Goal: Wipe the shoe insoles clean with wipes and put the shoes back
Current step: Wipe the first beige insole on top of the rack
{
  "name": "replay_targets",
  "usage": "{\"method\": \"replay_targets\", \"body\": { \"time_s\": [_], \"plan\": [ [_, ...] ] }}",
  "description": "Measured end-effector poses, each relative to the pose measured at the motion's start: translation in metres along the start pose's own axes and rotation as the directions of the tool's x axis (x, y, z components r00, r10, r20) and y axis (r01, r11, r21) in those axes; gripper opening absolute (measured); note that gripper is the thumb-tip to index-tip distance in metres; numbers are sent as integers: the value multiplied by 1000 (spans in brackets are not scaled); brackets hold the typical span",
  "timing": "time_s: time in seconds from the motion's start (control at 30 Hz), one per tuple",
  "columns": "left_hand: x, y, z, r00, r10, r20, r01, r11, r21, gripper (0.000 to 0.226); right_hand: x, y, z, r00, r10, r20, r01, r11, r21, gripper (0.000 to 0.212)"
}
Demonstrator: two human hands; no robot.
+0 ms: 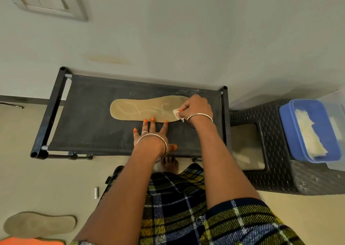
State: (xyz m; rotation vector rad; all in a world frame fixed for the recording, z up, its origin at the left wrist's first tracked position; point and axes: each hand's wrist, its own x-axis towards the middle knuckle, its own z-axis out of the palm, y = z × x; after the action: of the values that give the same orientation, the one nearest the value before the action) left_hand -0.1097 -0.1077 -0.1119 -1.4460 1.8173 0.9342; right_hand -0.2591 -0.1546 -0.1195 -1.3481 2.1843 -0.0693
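Fingers (183,108) of the right hand (196,107) curl round a small white wipe (176,113) and press it onto the right-hand end of the tan insole (141,108). Just left of those fingers, pale curving streaks run along the insole's face; I take them for damp wipe marks. Nearer the person than the wiping fingers, the left hand (152,138) lies flat, its fingers (153,122) straight and spread wide, holding nothing. Three of its fingertips touch the insole's near edge, apparently to steady it. The insole lies flat and lengthwise on the dark fabric surface (89,125) beneath both hands, toward the side farthest from the person.

Well to the right of the wiping fingers, a blue container (288,132) sits on a black woven-pattern stool (276,179) and holds more pale wipes (309,132). Far to the left of the bracing fingers and much nearer the person, a second insole (40,225) lies on the floor (56,179).

By my judgement the task is in its early half. This insole looks partly wiped, with streaks over most of its length. Whether the second insole has been cleaned cannot be told. No shoe shows plainly, so refitting the insoles and putting the shoes back appear to remain.
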Motion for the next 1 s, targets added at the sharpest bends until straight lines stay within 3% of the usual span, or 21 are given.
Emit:
{"method": "replay_targets", "body": {
  "time_s": [0.13,0.27,0.4,0.5,0.67,0.8,0.9,1.0],
  "plan": [
    [-3,-4,-4,1000,-6,-10,6,1000,-14,89,-1,-1,2,999,13,-42,-13,1000,8,22],
    [-4,-3,-5,1000,-21,13,21,999,-24,89,-10,-8,4,986,-97,133,95,995,19,12],
    [-8,-2,-10,1000,-18,20,19,1000,-22,88,-4,5,-7,997,67,-42,-65,997,40,13],
    [-9,2,-13,999,-22,30,22,1000,-12,87,-5,8,-9,994,60,-92,-55,997,56,10],
    [-4,5,-7,999,-31,34,31,999,-11,89,-10,-8,6,985,-106,137,95,992,82,7],
    [-5,4,-7,999,-33,42,34,999,-20,89,1,-1,3,996,87,34,-89,994,61,34],
    [-6,2,-8,998,-27,55,29,999,-24,91,4,12,-5,984,166,-60,-161,984,81,30],
    [-4,4,-7,998,-33,54,33,999,-13,92,-1,8,-1,997,76,-19,-74,993,97,17]
  ]
}}
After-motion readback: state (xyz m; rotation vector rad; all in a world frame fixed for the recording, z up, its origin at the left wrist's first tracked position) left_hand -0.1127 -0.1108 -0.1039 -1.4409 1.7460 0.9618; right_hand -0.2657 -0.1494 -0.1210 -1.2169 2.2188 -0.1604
